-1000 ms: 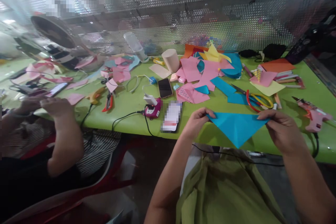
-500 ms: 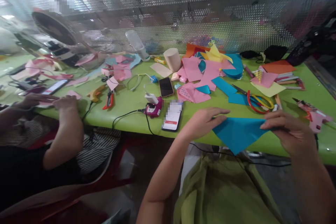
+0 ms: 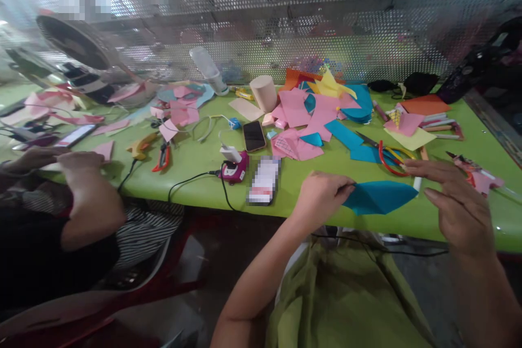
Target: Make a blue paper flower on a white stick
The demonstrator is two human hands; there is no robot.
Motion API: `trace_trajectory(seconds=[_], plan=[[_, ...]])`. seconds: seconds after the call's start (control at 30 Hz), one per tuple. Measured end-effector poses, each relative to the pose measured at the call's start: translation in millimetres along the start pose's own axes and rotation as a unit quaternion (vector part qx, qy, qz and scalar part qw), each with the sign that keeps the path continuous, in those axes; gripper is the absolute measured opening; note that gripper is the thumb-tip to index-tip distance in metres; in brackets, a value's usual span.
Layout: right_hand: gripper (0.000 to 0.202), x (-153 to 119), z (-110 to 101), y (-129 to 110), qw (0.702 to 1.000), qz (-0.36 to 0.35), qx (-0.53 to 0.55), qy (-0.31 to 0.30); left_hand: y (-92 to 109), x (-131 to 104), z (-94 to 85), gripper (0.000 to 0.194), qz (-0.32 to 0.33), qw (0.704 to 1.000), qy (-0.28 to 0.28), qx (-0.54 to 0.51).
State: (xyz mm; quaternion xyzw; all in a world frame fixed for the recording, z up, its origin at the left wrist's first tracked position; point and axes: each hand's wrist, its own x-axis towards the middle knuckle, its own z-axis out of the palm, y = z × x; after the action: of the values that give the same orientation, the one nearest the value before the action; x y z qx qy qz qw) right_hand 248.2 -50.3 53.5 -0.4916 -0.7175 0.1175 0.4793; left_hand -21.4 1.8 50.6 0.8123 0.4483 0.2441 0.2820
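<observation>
A folded sheet of blue paper (image 3: 379,197) is held over the front of the green table by my left hand (image 3: 324,196), which pinches its left corner between thumb and fingers. The paper is tilted, so it looks like a narrow pointed shape. My right hand (image 3: 459,206) is just off the paper's right tip, thumb and fingers apart, with nothing between them. Beyond it lie scissors (image 3: 389,159) with red and yellow handles, partly over blue paper strips (image 3: 346,138). A pink glue gun (image 3: 475,171) rests to the right of my right hand.
Pink paper pieces (image 3: 302,109) are heaped at the back by a cream paper roll (image 3: 264,93). Two phones, a dark one (image 3: 254,136) and a lit one (image 3: 264,180), lie left of my hands near a purple power adapter (image 3: 236,167). A co-worker's hands (image 3: 79,159) work at far left.
My right hand has let go of the blue paper's right corner and opened. The paper has tipped from a hanging triangle to a flatter shape, still in my left hand.
</observation>
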Motion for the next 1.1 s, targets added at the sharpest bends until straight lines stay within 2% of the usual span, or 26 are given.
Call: trace_trajectory(seconds=[0.1, 0.17, 0.27, 0.43, 0.57, 0.73, 0.93, 1.1], plan=[[0.037, 5.0, 3.9, -7.7, 0.994, -0.062, -0.067, -0.065, 5.1, 0.4, 4.6, 0.016, 0.001, 0.999, 0.013, 0.049], [0.042, 7.5, 8.4, -4.8, 0.982, -0.099, -0.126, -0.102, 7.8, -0.2, 4.8, 0.016, 0.006, 0.998, 0.009, 0.056], [0.039, 9.6, 13.6, 7.2, 0.977, -0.095, -0.137, -0.135, 8.9, -2.0, 1.1, 0.017, 0.014, 0.999, 0.008, 0.050], [0.028, 7.7, 14.5, 24.6, 0.988, 0.019, -0.052, -0.143, 0.6, -3.1, -5.3, 0.018, 0.014, 1.000, -0.014, 0.015], [0.040, 3.9, 13.6, 31.3, 0.985, 0.132, -0.001, -0.113, -9.2, -4.0, -8.3, 0.019, -0.021, 0.999, -0.033, -0.032], [0.053, 3.3, 10.5, 41.1, 0.960, 0.259, 0.036, -0.102, -22.2, -5.1, -8.7, 0.021, -0.080, 0.993, -0.034, -0.083], [0.051, 7.3, 16.4, 50.0, 0.941, 0.306, 0.123, -0.076, -41.0, -1.5, -3.2, 0.028, -0.109, 0.980, -0.036, -0.162], [0.052, 10.2, 22.4, 52.4, 0.927, 0.330, 0.162, -0.068, -48.5, 2.1, 0.7, 0.033, -0.129, 0.958, -0.039, -0.254]])
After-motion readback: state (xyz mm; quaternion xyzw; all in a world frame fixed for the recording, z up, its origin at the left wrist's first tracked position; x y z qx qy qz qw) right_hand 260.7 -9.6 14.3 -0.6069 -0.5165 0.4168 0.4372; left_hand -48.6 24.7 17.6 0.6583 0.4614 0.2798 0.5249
